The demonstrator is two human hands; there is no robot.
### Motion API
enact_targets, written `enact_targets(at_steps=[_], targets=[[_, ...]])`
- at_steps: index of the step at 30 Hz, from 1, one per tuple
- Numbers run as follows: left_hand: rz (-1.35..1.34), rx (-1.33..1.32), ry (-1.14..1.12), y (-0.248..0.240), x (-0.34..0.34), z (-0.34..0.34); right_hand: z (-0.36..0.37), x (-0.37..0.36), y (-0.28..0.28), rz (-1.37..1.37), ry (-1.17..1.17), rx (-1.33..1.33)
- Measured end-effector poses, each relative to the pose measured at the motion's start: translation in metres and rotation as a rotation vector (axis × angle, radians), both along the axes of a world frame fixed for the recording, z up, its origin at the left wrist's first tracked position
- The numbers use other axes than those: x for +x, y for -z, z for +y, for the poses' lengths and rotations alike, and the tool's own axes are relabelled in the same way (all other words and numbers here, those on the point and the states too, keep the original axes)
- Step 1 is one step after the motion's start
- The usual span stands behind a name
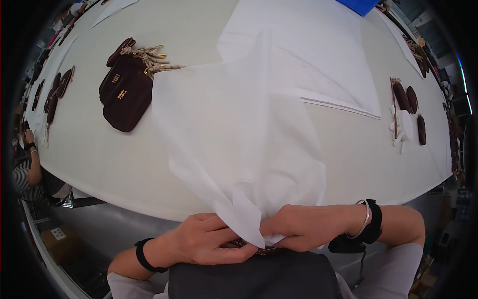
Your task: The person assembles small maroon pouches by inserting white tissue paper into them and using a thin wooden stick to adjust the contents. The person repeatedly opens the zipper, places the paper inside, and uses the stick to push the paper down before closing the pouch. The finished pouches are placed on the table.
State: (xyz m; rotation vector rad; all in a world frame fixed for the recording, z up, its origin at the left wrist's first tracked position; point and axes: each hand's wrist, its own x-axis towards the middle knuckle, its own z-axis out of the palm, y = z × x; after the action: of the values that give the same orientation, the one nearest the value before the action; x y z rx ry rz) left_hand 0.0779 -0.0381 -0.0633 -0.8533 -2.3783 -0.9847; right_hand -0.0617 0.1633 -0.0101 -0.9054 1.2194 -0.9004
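Close to my body, a dark maroon zipped pouch (264,251) shows only a strip of its zipper edge, with the rest hidden by my hands. My left hand (211,240) is closed round its left side, fingers at the opening. A large thin white sheet of paper (219,119) rises from the pouch and spreads over the table, crumpled at its lower end. My right hand (296,226) grips that lower end at the pouch's mouth; its fingertips are hidden.
Several maroon pouches with cord straps (127,102) lie stacked on the white table (174,179), left of the sheet. A pile of white paper (343,74) lies beyond, near a blue object (359,5). More small pouches (402,97) sit far right. Another person's arm (34,167) is at the left edge.
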Motion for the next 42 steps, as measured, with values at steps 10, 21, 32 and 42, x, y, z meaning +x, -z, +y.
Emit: enact_targets(at_steps=[10,21,32,42], targets=[[-0.397,-0.021,-0.149,-0.018,0.016,-0.007,0.016,0.009,0.016,0.116,-0.072,-0.012],[-0.742,0.490,-0.027,-0.014,0.022,-0.014,0.036,0.018,0.015,0.070,0.130,-0.218],[-0.604,0.275,-0.093,-0.018,0.009,-0.002,0.017,0.017,0.022,0.180,-0.028,-0.125],[-0.840,0.522,-0.029,-0.006,0.012,-0.010,0.028,0.023,0.032,0.227,0.285,-0.212]])
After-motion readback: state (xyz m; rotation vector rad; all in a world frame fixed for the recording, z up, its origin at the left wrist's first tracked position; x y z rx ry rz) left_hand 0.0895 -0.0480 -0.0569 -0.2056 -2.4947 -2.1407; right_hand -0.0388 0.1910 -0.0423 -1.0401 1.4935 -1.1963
